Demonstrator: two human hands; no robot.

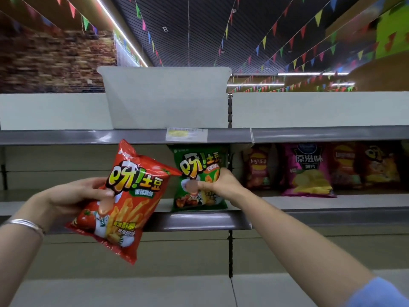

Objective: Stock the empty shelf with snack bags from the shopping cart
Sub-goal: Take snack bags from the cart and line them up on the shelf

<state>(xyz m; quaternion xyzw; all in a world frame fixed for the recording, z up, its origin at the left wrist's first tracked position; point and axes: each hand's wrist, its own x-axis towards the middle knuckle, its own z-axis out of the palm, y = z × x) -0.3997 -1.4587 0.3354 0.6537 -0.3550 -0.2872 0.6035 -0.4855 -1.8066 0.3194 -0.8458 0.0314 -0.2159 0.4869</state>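
Note:
My left hand (77,196) grips a red snack bag (126,202) printed with fries, tilted in the air in front of the middle shelf (199,220). My right hand (219,185) holds a green snack bag (194,173) of the same brand, which stands upright on that shelf against its right end. The thumb lies across the green bag's front. To the left of the green bag the shelf board is bare. The shopping cart is out of view.
The neighbouring shelf section to the right holds several crisp bags, among them a pink one (309,171). A white plastic bin (166,98) stands on the top shelf above. A dark upright post (230,251) divides the sections. Lower shelves show bare boards.

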